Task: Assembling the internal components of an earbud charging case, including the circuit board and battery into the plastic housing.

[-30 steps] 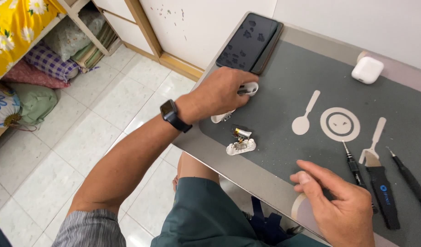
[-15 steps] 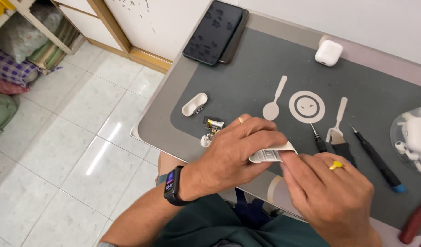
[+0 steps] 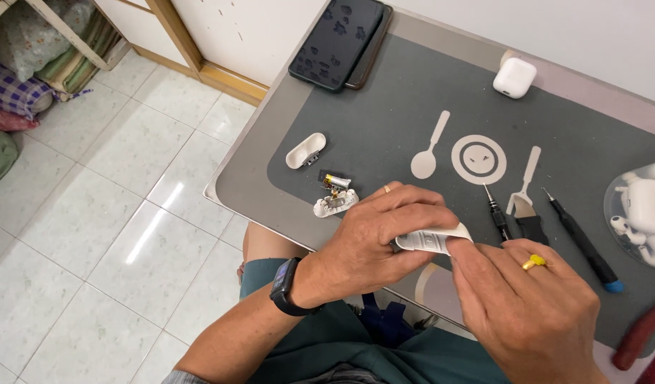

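My left hand (image 3: 373, 238), with a black watch on the wrist, and my right hand (image 3: 530, 302), with a yellow ring, meet over the near edge of the grey mat (image 3: 384, 121). Together they pinch a small white ribbed strip (image 3: 434, 240) between their fingertips. Just left of my left hand lie a small opened white part with a metal cylinder (image 3: 334, 193) and a white shell half (image 3: 305, 150).
Two dark phones (image 3: 339, 39) lie stacked at the mat's far edge. A white earbud case (image 3: 514, 76) sits at the back right. Screwdrivers and a pry tool (image 3: 555, 224) lie right of the hands. A clear dish with white parts (image 3: 644, 210) and red handles (image 3: 644, 334) are at the right edge.
My left hand left the white shell half on the mat and came to the near edge. Both hands now grip the white strip, which only my right hand held before.
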